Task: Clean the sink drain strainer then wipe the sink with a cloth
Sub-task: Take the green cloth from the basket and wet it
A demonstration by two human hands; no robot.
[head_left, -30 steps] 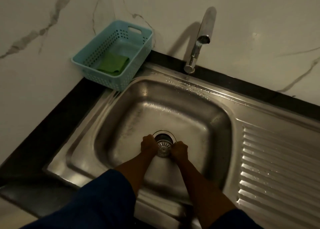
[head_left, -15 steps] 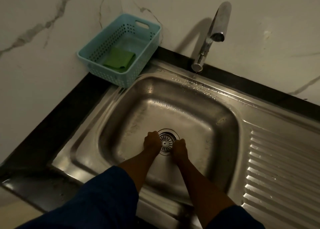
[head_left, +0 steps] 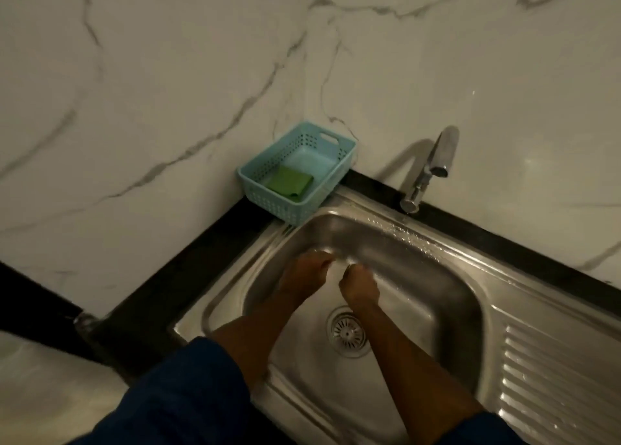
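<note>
My left hand (head_left: 304, 275) and right hand (head_left: 359, 285) were both inside the steel sink (head_left: 447, 286), raised over the far half of the basin and close together without touching. The fingers of each hand were curled inward; motion blur kept me from telling whether either gripped anything. My bare forearms reached in from the near edge, with dark blue sleeves (head_left: 188, 394) pushed up above them.

The round metal drain strainer (head_left: 347, 333) sat seated in the drain at the bottom of the basin, nearer to me than my hands and between my forearms, touched by neither hand.

To the right of the basin ran the ribbed draining board (head_left: 564, 377). A chrome tap (head_left: 433, 165) rose from the back edge. In the far left corner, against the marble wall (head_left: 168, 91), a pale blue plastic basket (head_left: 265, 172) stood on the black counter (head_left: 174, 280), holding a folded green cloth (head_left: 290, 182).
</note>
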